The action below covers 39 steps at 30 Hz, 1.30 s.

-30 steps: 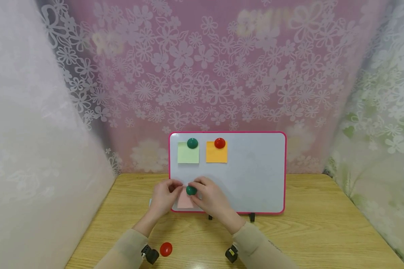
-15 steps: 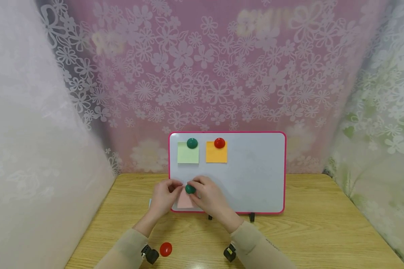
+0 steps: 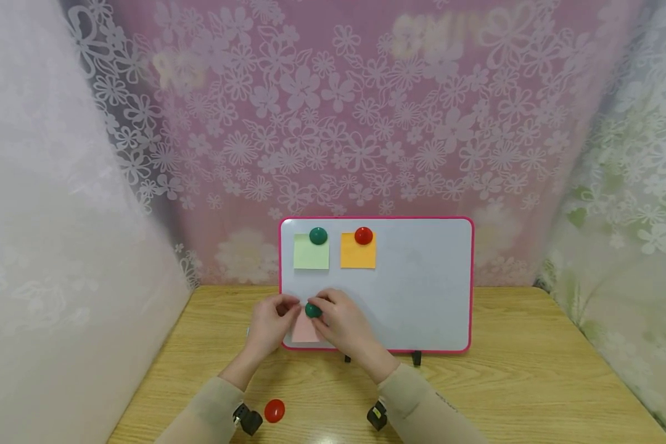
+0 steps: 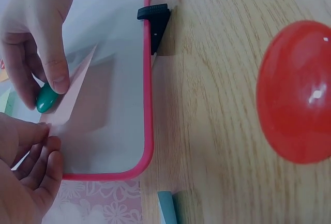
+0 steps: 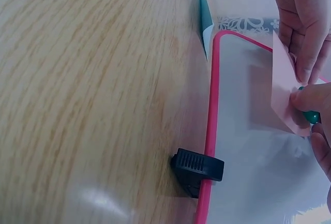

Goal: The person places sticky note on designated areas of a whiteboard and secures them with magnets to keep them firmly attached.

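Observation:
A pink sticky note (image 3: 305,330) lies against the lower left of the whiteboard (image 3: 416,290), its lower part tilting away from the surface in the wrist views. My left hand (image 3: 269,322) pinches the note's upper left corner between thumb and fingers. My right hand (image 3: 341,322) holds a green round magnet (image 3: 312,310) at the note's top edge, thumb and fingertips around it. In the left wrist view the green magnet (image 4: 47,98) overlaps the pink note (image 4: 75,92). Above, a green note (image 3: 311,254) sits under another green magnet (image 3: 318,235), and an orange note (image 3: 357,254) under a red magnet (image 3: 363,235).
A loose red magnet (image 3: 274,411) lies on the wooden table (image 3: 510,370) near the left sleeve. Black feet (image 5: 196,169) hold up the board's pink-framed lower edge. A bluish note (image 5: 205,22) stands on the table beyond the board's left corner. Floral curtains hang behind.
The right hand has shifted slightly up and left with the green magnet, toward the left fingertips. The left hand keeps its pinch on the pink note.

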### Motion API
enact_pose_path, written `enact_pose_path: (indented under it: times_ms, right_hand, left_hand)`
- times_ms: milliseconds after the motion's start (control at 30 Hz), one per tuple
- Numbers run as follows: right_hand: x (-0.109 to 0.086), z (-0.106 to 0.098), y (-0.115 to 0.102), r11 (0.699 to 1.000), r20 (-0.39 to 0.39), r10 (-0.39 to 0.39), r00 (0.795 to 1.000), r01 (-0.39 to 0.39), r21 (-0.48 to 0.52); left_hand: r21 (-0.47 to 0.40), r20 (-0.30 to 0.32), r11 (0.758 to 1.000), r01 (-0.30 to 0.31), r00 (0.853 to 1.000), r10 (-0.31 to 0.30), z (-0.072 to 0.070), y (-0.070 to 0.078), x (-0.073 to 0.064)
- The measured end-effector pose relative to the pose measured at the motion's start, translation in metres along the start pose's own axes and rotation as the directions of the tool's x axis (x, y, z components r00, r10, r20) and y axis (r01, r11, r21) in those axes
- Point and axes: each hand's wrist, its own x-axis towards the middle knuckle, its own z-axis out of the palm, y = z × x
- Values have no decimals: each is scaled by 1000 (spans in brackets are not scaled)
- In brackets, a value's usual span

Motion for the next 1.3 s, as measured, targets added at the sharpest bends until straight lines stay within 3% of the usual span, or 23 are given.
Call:
enact_pose_path:
  times_ms: [800,1300]
  right_hand:
    - [-1,5,2,999,-2,-9,1000,9,-47]
    - [-1,6,2,999,-44,-31,999,30,-17]
  left_hand:
    - [20,-25,1000,-10,1000,11,0,0,-3]
    - [16,-50,1000,-8,999,9,0,-3,-4]
